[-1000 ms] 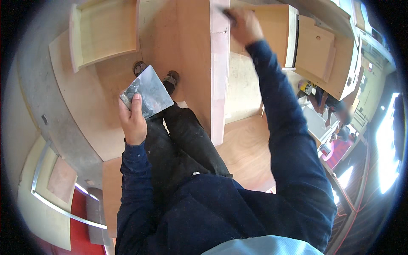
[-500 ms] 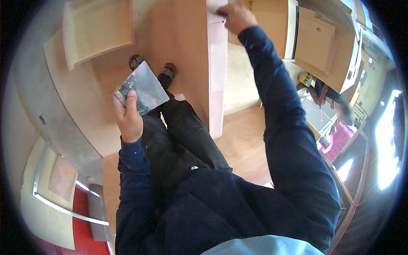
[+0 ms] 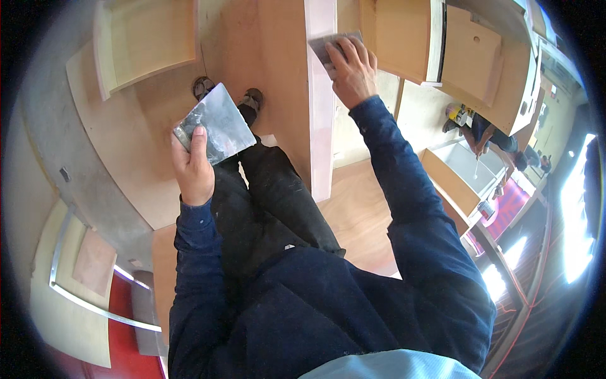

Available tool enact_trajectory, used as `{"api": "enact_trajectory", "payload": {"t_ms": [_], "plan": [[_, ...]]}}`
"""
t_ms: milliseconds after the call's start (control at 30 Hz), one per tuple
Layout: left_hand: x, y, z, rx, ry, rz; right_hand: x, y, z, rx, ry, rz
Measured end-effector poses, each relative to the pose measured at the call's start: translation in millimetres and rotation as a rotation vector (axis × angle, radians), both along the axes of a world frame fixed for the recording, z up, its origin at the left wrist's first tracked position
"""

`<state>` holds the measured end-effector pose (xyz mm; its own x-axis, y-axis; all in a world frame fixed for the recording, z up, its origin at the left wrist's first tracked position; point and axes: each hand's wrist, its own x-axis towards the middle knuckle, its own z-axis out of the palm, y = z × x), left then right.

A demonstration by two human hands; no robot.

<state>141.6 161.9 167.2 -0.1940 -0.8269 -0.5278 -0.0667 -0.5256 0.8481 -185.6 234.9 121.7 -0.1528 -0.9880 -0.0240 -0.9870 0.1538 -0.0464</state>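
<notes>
My left hand (image 3: 194, 170) is closed on a flat, square grey plate (image 3: 224, 123), the thumb lying on its smeared top face. The plate is tilted in front of my dark trousers. Farther up and to the right, my right hand (image 3: 355, 72) grips a thin, wide-bladed scraper (image 3: 325, 50), fingers spread over its back. Its blade lies across a pale pinkish-white strip (image 3: 322, 139), the narrow edge of a tall wooden panel (image 3: 271, 38). Whether the blade presses on the strip cannot be made out. My shoes stand on the wood beyond the plate.
An open wooden box (image 3: 148, 47) stands at the far left, and another (image 3: 394, 35) right of the strip. At the right, a person (image 3: 483, 136) bends over a grey board in a box, near a yellow tin (image 3: 456, 114). A curved pale strip (image 3: 95, 311) lies at lower left.
My right hand has come down a little toward me along the pale strip, and the scraper blade now shows plainly. The plate in my left hand has shifted slightly up and right.
</notes>
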Motion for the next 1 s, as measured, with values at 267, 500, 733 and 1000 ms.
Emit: {"api": "enact_trajectory", "payload": {"t_ms": [267, 500, 733, 1000], "plan": [[10, 15, -5, 0.006, 0.054, 0.063, 55, 87, -28, 0.145, -0.215, 0.075], [21, 4, 2, -0.053, -0.006, -0.043, -23, -61, -10, 0.064, -0.133, -0.094], [8, 18, 1, -0.027, -0.009, -0.010, -38, -92, 10, 0.288, -0.159, -0.132], [17, 14, 3, -0.031, 0.092, 0.061, 50, 51, 3, 0.419, -0.161, -0.119]]}}
